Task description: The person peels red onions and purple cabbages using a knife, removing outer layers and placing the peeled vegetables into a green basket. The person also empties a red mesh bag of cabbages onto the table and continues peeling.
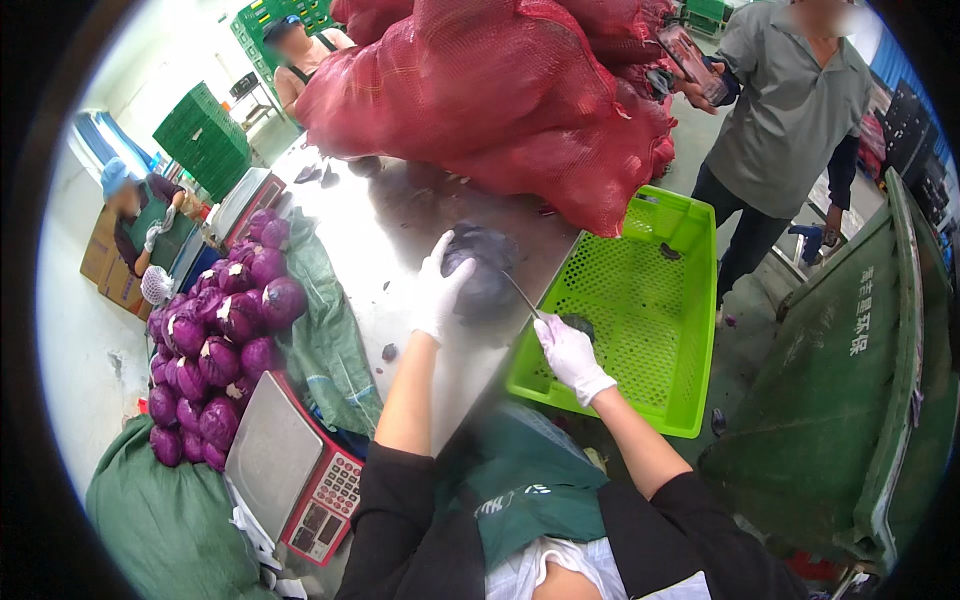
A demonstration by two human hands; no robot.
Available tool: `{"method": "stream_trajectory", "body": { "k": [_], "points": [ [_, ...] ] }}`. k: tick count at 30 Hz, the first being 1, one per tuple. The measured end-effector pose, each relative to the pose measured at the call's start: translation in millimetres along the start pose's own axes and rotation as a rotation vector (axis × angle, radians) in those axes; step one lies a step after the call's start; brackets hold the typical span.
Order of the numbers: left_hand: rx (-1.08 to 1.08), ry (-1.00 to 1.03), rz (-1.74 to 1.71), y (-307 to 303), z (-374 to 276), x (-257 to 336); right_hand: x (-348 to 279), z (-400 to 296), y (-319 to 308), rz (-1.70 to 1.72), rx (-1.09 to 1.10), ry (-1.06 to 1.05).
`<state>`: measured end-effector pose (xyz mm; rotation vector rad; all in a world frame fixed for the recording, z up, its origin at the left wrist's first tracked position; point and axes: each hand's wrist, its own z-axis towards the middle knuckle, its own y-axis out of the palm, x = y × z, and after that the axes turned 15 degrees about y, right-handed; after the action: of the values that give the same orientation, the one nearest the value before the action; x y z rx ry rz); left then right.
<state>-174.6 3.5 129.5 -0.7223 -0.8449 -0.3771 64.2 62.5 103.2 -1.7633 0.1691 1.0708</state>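
Observation:
My left hand [444,285], in a white glove, rests with thumb and fingers spread against a dark purple cabbage [484,262] on the metal table [420,360]. In my gloved right hand [566,352] is a thin-bladed knife [520,294], its blade pointing at the cabbage's right side. Below and beyond that hand stands a bright green perforated plastic crate [705,300] with a few dark leaf pieces in it. A heap of peeled red cabbages [217,337] lies to the left.
Red mesh sacks [480,90] are piled across the table's far end. A digital scale [277,457] stands at the near left, beside green woven sacking [322,300]. A large green bin [832,390] is at right. One person stands far right holding a phone; two others are at the far left.

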Motion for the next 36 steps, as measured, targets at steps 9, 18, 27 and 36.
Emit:
{"method": "stream_trajectory", "body": {
  "k": [9, 18, 27, 36],
  "points": [
    [-0.111, 0.079, 0.37, 14.9, -3.7, 33.8, -6.0, 58.7, 12.3, -0.111, 0.028, 0.188],
    [-0.108, 0.138, 0.317, 12.6, -8.9, 19.5, -12.2, 66.8, 20.6, -0.076, -0.084, 0.162],
    [-0.072, -0.028, -0.024, -18.7, -22.0, -3.3, -34.6, 77.1, 44.4, -0.304, -0.014, -0.085],
    [-0.016, 0.169, 0.398, 16.4, -58.6, 25.1, 8.3, 54.4, 45.5, -0.433, 0.078, -0.131]
  ]
}}
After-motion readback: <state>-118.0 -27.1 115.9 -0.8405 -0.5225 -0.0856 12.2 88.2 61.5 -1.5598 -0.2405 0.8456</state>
